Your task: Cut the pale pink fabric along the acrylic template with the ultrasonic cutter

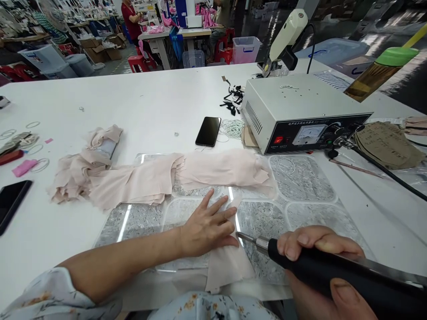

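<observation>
My left hand (208, 224) lies flat with fingers spread on a strip of pale pink fabric (227, 262) that rests on a clear cutting mat (300, 209). My right hand (320, 266) is wrapped round the black handle of a cutting tool (333, 273). The tool's metal tip (245, 237) touches the fabric edge just right of my left fingers. More pink fabric pieces (160, 175) lie in a long heap across the mat and table beyond my left hand.
A grey control box (300, 111) with a meter stands at the right, its cable (376, 166) running toward me. Two phones (208, 131) (11, 202), elastic rings (233, 129), black scraps (233, 98) and brown patterns (387, 142) lie on the white table (140, 98). People work at far tables.
</observation>
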{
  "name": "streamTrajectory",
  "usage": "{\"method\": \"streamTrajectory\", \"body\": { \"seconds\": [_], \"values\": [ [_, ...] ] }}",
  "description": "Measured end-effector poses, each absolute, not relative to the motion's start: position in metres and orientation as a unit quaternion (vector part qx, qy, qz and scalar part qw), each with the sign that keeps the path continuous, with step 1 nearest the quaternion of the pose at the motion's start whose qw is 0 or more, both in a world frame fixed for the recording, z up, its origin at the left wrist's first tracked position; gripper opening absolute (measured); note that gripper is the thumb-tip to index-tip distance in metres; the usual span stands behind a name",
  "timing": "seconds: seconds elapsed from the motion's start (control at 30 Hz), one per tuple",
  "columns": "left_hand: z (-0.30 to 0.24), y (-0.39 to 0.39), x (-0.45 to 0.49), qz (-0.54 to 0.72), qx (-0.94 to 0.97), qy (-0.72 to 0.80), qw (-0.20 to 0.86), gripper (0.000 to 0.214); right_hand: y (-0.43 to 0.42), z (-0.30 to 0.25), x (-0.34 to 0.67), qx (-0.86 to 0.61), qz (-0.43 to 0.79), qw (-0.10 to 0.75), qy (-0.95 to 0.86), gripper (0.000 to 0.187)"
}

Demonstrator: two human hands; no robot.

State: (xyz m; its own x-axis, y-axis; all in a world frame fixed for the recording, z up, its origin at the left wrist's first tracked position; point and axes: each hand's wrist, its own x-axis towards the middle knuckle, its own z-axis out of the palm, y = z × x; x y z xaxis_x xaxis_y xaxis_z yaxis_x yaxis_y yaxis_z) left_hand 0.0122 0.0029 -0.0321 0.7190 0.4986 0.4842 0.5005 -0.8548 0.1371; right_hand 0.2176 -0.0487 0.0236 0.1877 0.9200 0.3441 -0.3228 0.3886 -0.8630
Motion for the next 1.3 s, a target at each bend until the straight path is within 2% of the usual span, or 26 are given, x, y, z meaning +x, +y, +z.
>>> {"method": "streamTrajectory", "body": {
  "seconds": [1.3],
  "values": [
    [-0.027, 0.003, 0.01, -0.242, -0.93, -0.275, -0.008, 0.037, -0.042, 0.011, 0.213, -0.315, 0.401, 0.707, -0.49, 0.006]
  ]
}}
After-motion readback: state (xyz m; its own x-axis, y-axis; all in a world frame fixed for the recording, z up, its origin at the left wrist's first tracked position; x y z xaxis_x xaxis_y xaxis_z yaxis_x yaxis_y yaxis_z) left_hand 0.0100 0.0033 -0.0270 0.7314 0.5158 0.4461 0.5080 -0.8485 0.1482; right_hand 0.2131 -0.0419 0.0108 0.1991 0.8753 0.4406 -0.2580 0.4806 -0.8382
